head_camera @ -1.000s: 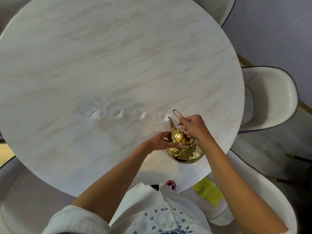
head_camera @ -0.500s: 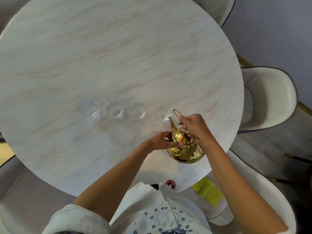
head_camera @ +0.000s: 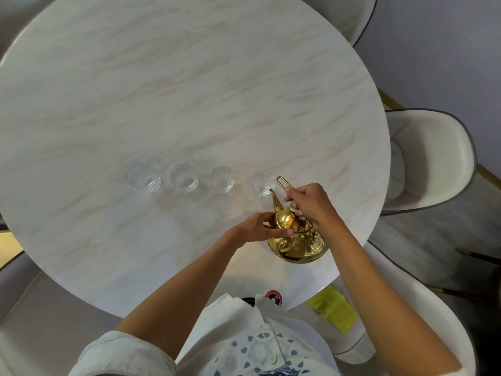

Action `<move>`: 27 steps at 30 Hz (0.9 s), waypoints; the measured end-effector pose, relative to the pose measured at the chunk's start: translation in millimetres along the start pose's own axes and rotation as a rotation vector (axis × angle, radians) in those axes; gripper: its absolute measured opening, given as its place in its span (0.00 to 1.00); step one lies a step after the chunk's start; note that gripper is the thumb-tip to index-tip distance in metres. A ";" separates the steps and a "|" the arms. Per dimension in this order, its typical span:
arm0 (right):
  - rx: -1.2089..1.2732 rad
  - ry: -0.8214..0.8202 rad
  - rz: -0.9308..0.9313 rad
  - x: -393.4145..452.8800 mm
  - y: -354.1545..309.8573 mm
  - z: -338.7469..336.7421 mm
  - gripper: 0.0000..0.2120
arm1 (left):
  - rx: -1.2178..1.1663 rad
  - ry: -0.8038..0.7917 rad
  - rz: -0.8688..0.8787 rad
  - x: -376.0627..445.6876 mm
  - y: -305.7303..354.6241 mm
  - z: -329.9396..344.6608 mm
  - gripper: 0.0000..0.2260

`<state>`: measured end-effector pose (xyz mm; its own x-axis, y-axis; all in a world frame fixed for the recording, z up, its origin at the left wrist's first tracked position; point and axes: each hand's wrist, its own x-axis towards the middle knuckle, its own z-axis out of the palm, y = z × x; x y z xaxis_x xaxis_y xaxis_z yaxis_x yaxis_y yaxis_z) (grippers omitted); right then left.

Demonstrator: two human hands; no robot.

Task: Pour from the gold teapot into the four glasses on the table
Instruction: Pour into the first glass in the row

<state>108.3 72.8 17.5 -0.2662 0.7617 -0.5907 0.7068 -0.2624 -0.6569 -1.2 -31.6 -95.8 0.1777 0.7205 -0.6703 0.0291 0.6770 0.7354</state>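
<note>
A round table (head_camera: 189,90) with a pale marble-look top fills most of what I see below me, with cream shell chairs (head_camera: 431,158) drawn up around its edge and a grey wall beyond. A yellow-green cloth (head_camera: 334,312) lies on the chair seat at my right, just past the table's near rim.

The gold teapot (head_camera: 294,237) is tipped forward over the near right part of the table, its round belly toward me and its spout pointing away, the tip at the rim of the rightmost glass (head_camera: 262,183). My right hand (head_camera: 311,203) is closed around the wire handle above the pot, whose thin loop sticks out past my knuckles. My left hand (head_camera: 257,227) rests against the pot's left side, fingers loosely curved and the thumb laid across the lid area, steadying rather than gripping.

The four clear, textured glasses stand in a row across the middle of the table. Going left from the one at the spout: the second glass (head_camera: 222,179), the third glass (head_camera: 183,181) and the far-left glass (head_camera: 143,177). They are apart from one another. I cannot tell whether any liquid is in them.
</note>
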 end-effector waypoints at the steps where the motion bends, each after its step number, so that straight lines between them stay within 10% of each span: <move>1: -0.002 0.001 -0.001 -0.2 -0.2 0.1 0.16 | -0.001 0.001 0.001 0.6 -0.8 -0.1 0.30; 27: -0.012 -0.003 0.006 0.9 -3.2 -1.4 0.16 | -0.018 -0.011 0.015 0.8 1.3 0.1 0.27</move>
<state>106.7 75.1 19.8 -0.2639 0.7582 -0.5962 0.7164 -0.2597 -0.6475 -0.9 -30.2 -95.4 0.1883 0.7291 -0.6580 0.0083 0.6687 0.7434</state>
